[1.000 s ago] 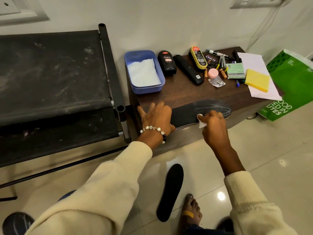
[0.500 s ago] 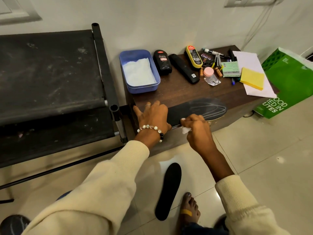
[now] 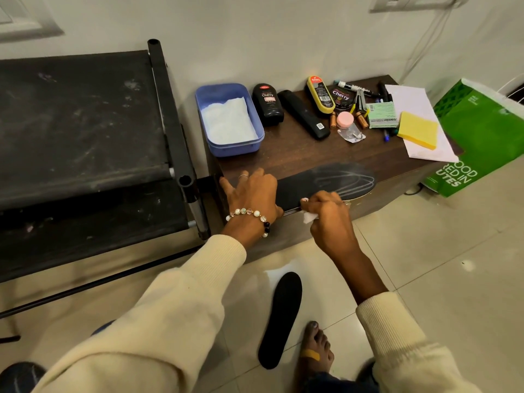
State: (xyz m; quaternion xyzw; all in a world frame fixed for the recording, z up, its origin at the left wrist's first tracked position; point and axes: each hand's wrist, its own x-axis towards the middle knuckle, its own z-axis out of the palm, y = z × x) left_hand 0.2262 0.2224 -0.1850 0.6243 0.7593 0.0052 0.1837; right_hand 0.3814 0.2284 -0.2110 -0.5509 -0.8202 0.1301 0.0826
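At front edge of table [image 3: 297,154]: insole [image 3: 326,184], black, lying flat. Left hand [image 3: 252,197], fingers spread, presses its heel end. Right hand [image 3: 329,219] pinches tissue [image 3: 308,217] at near rim. Advised: firm hold-down, long strokes toward toe.

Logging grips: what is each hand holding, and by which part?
Right hand pinches a bunched white wipe between fingertips; left hand holds nothing, pressing flat on one end of the insole.
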